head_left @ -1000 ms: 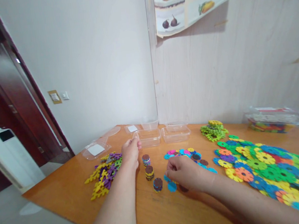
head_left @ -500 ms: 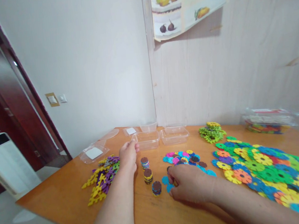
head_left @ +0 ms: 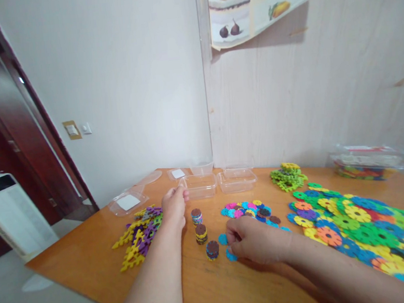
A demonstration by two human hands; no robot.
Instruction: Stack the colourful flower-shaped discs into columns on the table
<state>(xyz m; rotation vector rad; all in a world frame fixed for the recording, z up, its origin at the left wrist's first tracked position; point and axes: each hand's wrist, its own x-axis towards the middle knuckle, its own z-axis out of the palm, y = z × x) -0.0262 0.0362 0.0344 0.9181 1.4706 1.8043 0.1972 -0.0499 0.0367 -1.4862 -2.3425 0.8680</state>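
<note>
My left hand [head_left: 174, 207] is closed, its fingertips beside the near left corner of a clear plastic box [head_left: 200, 191]. Whether it holds anything is hidden. My right hand [head_left: 254, 239] is curled closed over a few blue notched discs [head_left: 231, 254]; its fingers hide whatever they pinch. Between the hands stand three short stacks of small notched discs: a pink-and-blue one [head_left: 197, 216], a yellow-and-brown one [head_left: 201, 234] and a dark one topped brown [head_left: 212, 250]. Behind the right hand spreads a loose pile of small discs [head_left: 245, 208].
Large flower-shaped discs [head_left: 364, 230] cover the table's right side. Yellow and purple interlocking pieces [head_left: 137, 241] lie left, green ones [head_left: 288, 179] at the back. Another clear box [head_left: 237, 182], clear lids [head_left: 127, 202] and a filled box [head_left: 371, 164] stand along the back.
The view has shifted slightly. My right hand stays over the blue discs with its fingers curled in more; the dark piece seen at its fingertips is now hidden. My left hand stays near the box.
</note>
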